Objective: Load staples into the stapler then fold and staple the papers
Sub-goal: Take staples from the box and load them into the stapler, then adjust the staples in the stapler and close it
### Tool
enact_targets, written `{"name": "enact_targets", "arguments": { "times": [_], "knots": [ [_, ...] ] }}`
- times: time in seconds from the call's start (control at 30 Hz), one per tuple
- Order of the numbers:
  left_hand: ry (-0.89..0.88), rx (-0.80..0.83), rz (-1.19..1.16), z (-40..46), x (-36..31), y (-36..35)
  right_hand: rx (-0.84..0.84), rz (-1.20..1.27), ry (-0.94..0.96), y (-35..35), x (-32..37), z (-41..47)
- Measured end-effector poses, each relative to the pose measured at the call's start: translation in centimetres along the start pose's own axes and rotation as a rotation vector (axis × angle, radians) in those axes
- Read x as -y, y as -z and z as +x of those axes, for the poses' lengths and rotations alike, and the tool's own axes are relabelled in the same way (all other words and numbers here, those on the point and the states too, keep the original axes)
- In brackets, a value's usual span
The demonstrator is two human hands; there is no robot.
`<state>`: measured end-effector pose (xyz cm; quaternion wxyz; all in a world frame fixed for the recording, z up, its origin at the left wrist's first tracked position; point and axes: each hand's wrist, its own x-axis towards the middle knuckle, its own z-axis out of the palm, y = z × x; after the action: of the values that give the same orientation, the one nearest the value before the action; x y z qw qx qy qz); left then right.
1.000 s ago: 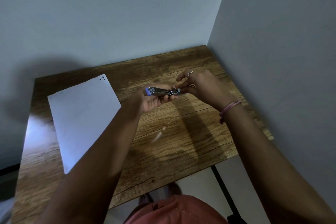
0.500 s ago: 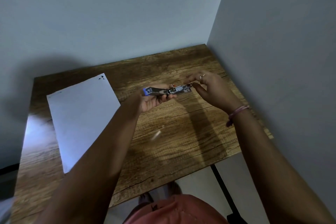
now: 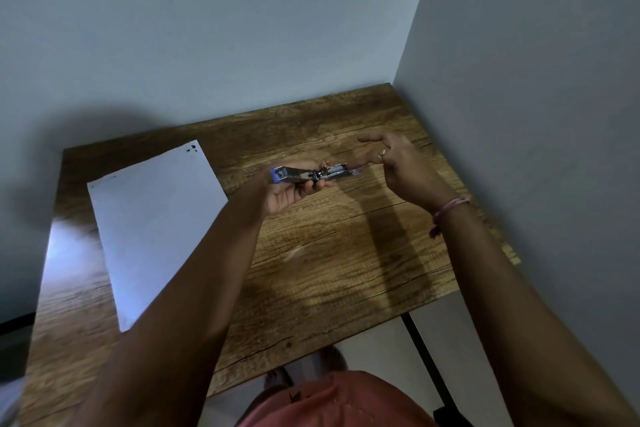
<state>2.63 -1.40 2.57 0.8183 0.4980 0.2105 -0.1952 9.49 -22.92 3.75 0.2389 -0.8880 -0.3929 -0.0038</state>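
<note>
A small metal stapler (image 3: 304,174) with blue ends is held above the wooden table (image 3: 346,270). My left hand (image 3: 291,189) grips its body from below. The stapler's inner tray (image 3: 337,170) sticks out to the right, pulled from the body. My right hand (image 3: 401,166) is at the tray's right end, fingertips on its blue tip, other fingers spread; a ring shows on one finger. A white sheet of paper (image 3: 152,218) lies flat on the left part of the table. A short pale strip, maybe staples (image 3: 292,253), lies on the wood below the hands, blurred.
The table stands in a corner, with walls behind and to the right (image 3: 519,114). A black table leg (image 3: 426,357) and pale floor show below the front edge. My feet (image 3: 304,371) and reddish clothing are at the bottom.
My right hand has moved rightward and drawn the stapler's tray out of the body. My left hand has held the stapler almost still.
</note>
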Motion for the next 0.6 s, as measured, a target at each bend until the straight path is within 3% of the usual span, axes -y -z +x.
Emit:
{"name": "enact_targets", "arguments": {
  "times": [0.1,0.2,0.27,0.33,0.43,0.5,0.6],
  "knots": [
    [0.004,-0.002,-0.007,0.2,0.1,0.2,-0.148,0.177,-0.109,0.1,-1.0,-0.5],
    [-0.009,-0.029,-0.025,0.5,0.4,0.2,-0.296,0.572,-0.306,-0.6,-0.7,-1.0],
    [-0.015,-0.057,-0.071,0.7,0.8,0.2,-0.269,0.972,-0.478,-1.8,0.4,-1.2],
    [-0.03,-0.069,-0.131,0.7,1.2,0.1,-0.183,1.211,-0.578,-3.5,1.6,-1.3],
    [-0.055,-0.107,-0.208,0.8,2.0,-0.4,-0.049,1.391,-0.618,-5.9,3.4,-1.1],
    [-0.037,-0.164,-0.227,0.9,2.6,-0.8,-0.083,1.498,-0.622,-7.0,4.3,-0.6],
    [0.019,-0.207,-0.262,0.9,3.4,-1.2,-0.172,1.457,-0.657,-7.7,4.7,0.3]
  ]
}}
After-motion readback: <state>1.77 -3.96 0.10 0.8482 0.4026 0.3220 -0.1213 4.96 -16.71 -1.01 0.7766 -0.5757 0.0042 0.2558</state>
